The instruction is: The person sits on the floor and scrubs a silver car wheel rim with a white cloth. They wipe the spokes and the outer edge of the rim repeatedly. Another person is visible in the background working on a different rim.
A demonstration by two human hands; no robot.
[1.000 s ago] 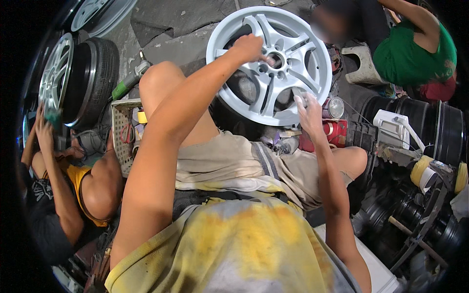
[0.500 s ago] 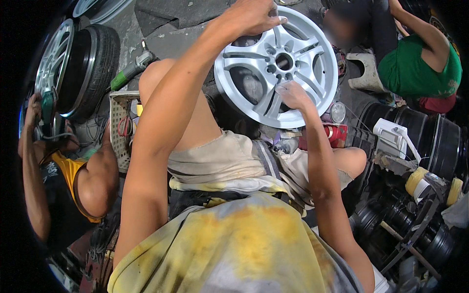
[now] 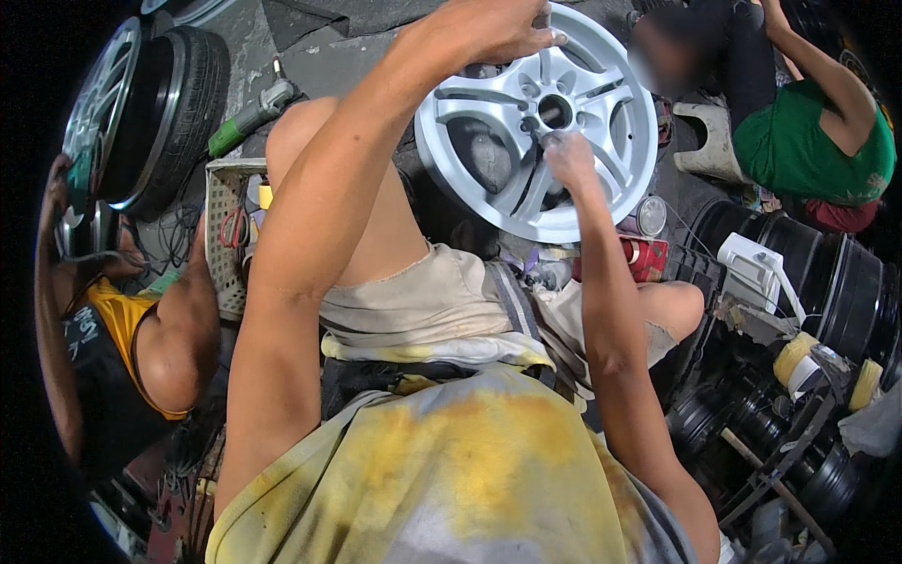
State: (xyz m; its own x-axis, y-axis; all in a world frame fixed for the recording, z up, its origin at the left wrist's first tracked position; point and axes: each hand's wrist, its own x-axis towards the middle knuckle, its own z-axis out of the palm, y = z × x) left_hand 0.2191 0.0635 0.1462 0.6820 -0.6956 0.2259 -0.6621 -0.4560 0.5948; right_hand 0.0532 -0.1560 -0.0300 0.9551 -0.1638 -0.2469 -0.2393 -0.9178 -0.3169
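A silver-grey alloy wheel rim (image 3: 645, 132) with paired spokes leans tilted in front of my bent legs, its face toward me. At its upper left edge, my left hand (image 3: 507, 34) is closed round the outer lip, thumb on the face side. My right hand (image 3: 571, 162) presses on the face just below the centre hole, at the lug holes and the top of a spoke. Its fingers are curled and somewhat blurred; anything pinched under them is hidden. Greyish dust coats the fingertips of both hands.
An angle grinder (image 3: 252, 117) with a green body lies left of my knee, near a beige plastic crate (image 3: 225, 240). A tin can (image 3: 648, 216) and red box (image 3: 646, 258) sit by my right knee. Co-workers sit on both sides; black wheel barrels (image 3: 789, 249) stand right.
My right hand has moved up the spoke toward the centre hole. The wheel rim has shifted slightly right and up, with my left hand still on its lip.
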